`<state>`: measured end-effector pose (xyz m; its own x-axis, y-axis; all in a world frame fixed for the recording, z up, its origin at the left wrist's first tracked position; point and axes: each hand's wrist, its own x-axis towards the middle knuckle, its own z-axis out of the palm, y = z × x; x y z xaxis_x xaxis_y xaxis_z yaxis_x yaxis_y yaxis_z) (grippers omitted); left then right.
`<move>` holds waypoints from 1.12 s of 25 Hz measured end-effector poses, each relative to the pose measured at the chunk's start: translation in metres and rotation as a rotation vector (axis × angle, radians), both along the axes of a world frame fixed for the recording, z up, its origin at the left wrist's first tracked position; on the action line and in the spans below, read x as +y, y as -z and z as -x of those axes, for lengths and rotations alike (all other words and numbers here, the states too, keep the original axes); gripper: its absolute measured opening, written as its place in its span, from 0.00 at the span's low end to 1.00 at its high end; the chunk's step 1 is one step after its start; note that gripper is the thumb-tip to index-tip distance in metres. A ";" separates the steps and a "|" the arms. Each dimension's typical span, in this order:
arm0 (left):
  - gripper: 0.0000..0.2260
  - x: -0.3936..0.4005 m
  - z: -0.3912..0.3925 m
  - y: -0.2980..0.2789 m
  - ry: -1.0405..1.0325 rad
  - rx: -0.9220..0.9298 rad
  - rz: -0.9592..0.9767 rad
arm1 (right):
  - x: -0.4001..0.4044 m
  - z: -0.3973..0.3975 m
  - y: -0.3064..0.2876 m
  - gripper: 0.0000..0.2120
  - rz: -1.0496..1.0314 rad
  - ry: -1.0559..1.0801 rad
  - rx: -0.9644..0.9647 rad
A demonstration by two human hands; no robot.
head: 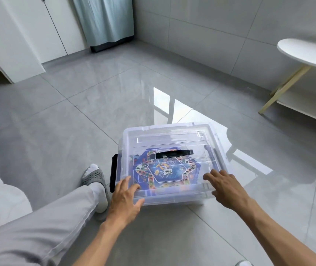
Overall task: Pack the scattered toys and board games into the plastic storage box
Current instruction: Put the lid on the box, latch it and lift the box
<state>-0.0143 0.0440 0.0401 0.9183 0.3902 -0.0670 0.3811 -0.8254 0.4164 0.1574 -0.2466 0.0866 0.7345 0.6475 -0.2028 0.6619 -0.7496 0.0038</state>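
A clear plastic storage box (172,137) stands on the grey tiled floor with its transparent lid on. The lid has a black handle (174,154) in the middle, and a black latch (113,172) shows on the box's left side. Through the lid I see a blue board game (164,172) with a coloured track. My left hand (124,198) lies with straight fingers on the lid's near left corner. My right hand (225,187) lies flat on the near right corner. Neither hand holds anything.
My left leg in light trousers, with a white sock and grey slipper (95,181), lies just left of the box. A white table with wooden legs (303,54) stands at the right wall. White cabinets (19,35) and a curtain (105,20) stand at the back.
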 end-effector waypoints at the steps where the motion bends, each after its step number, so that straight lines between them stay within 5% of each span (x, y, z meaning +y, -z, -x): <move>1: 0.19 0.002 0.000 -0.002 -0.047 0.001 0.046 | -0.001 0.001 0.001 0.15 -0.002 0.019 -0.013; 6: 0.16 0.011 0.001 -0.013 -0.192 -0.031 0.224 | -0.008 -0.003 -0.002 0.11 -0.052 -0.036 0.079; 17: 0.15 0.015 0.024 -0.014 -0.258 0.064 0.256 | -0.001 0.011 0.001 0.14 -0.050 -0.053 0.145; 22: 0.25 0.019 -0.004 -0.033 -0.195 0.291 -0.032 | 0.017 -0.006 -0.010 0.14 -0.040 0.038 0.297; 25: 0.36 0.020 -0.034 -0.036 -0.091 0.270 -0.088 | 0.044 -0.010 -0.006 0.25 -0.154 0.103 0.081; 28: 0.39 0.021 -0.049 -0.031 -0.037 0.449 -0.043 | 0.064 -0.001 0.016 0.36 -0.009 0.185 0.139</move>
<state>0.0344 0.0652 0.0710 0.7873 0.4335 -0.4384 0.5459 -0.8207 0.1687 0.1589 -0.1825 0.0701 0.8064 0.5066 -0.3052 0.5068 -0.8579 -0.0850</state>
